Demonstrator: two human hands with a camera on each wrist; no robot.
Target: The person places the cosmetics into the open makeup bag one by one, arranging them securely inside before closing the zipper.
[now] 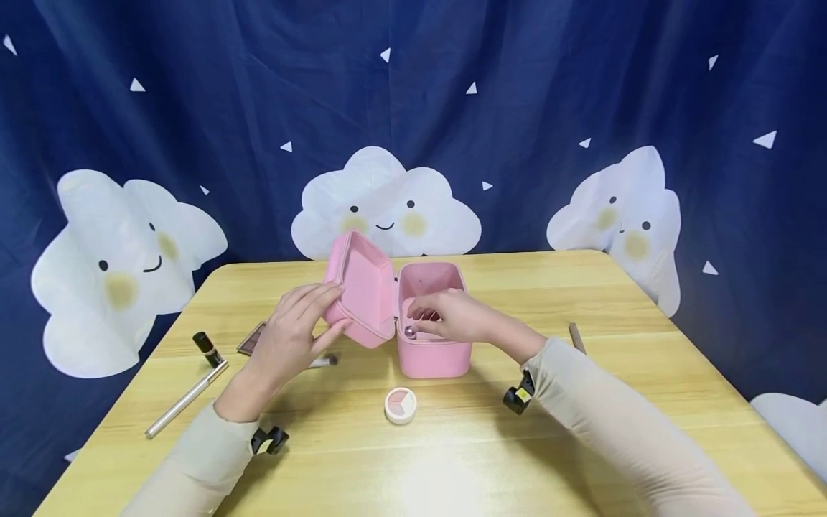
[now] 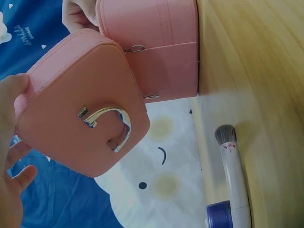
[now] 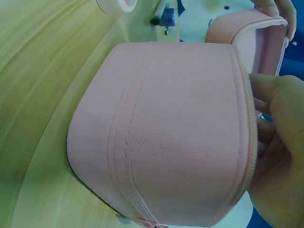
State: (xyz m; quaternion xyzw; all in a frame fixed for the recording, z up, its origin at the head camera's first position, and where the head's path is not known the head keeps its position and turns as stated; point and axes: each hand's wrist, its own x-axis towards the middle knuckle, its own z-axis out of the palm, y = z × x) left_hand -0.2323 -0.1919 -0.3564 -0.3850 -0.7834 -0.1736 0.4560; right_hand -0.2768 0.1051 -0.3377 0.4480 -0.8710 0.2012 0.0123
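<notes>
Wood table (image 1: 517, 452). Left hand (image 1: 284, 341) grips lid (image 1: 370, 291), 9-10 o'clock of case (image 1: 434, 361); right hand (image 1: 464, 316) inside, grip unclear. If left slips, lid could drop, tipping case.

we see a pale wood-grain table (image 1: 336, 467) with rounded far corners. directly on it we find an open pink case (image 1: 434, 360), a round three-shade palette (image 1: 400, 406) in front, a brush (image 1: 324, 361) and a flat dark compact (image 1: 252, 338) leftward, a black-capped tube (image 1: 207, 349) near a silver pen (image 1: 187, 399), and a slim brownish stick (image 1: 577, 337) rightward.
</notes>
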